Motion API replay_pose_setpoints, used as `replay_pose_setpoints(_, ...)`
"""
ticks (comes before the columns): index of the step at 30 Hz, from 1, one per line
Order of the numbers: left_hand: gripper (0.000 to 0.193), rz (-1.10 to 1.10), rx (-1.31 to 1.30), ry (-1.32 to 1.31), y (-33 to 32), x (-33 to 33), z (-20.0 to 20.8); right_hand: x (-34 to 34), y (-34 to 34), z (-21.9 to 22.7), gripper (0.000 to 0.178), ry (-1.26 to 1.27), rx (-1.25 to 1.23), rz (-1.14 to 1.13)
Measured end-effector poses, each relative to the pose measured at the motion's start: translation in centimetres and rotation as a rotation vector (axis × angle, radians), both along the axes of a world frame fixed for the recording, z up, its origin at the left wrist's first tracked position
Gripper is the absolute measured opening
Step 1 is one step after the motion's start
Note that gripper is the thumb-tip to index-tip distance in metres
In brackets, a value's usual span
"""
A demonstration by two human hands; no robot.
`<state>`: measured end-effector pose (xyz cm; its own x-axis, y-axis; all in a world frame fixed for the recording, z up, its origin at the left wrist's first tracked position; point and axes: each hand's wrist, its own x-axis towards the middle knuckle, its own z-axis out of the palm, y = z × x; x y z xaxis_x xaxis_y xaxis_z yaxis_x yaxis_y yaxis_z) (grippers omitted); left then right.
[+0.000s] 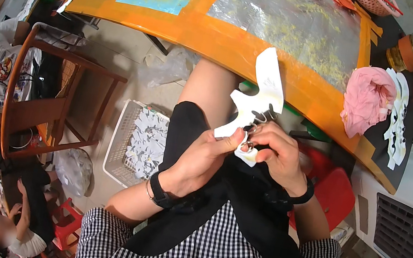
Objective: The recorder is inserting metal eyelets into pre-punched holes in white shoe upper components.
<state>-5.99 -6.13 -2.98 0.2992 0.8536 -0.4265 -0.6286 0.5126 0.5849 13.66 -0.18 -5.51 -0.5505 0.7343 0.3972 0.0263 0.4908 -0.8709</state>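
Observation:
My left hand (205,156) pinches the lower edge of a white paper cutout (263,92) that stands up in front of me over my lap. My right hand (275,149) grips small scissors (262,119), whose dark blades bite into the paper near its middle. Both hands meet just below the edge of the orange-bordered table (221,41). A black band sits on each wrist. Black cloth covers my lap beneath the hands.
A white basket (120,136) with several printed paper pieces stands on the floor at my left. A wooden chair (58,99) stands further left. On the table lie a pink cloth (367,98), stacked white cutouts (398,123) and tape rolls (407,53). Another person (25,219) crouches at lower left.

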Motion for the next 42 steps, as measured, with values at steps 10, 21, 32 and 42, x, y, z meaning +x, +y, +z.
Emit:
replay_pose_setpoints(10,0.032,0.066,0.002,0.088,0.4,0.7,-0.2,0.5,-0.8,-0.4,0.062,0.410,-0.593,0.055)
replay_pose_setpoints(21,0.036,0.028,0.041,0.113,-0.4,0.8,-1.0,-0.8,-1.2,1.8,0.020,-0.084,-0.044,-0.081)
replay_pose_setpoints(32,0.024,0.063,0.032,0.198,-0.2,0.7,-0.7,-1.0,-1.0,1.3,0.023,-0.122,-0.038,-0.056)
replay_pose_setpoints(42,0.032,0.118,0.106,0.277,-0.3,0.8,-1.6,-1.8,-1.1,0.8,0.024,-0.161,0.082,-0.056)
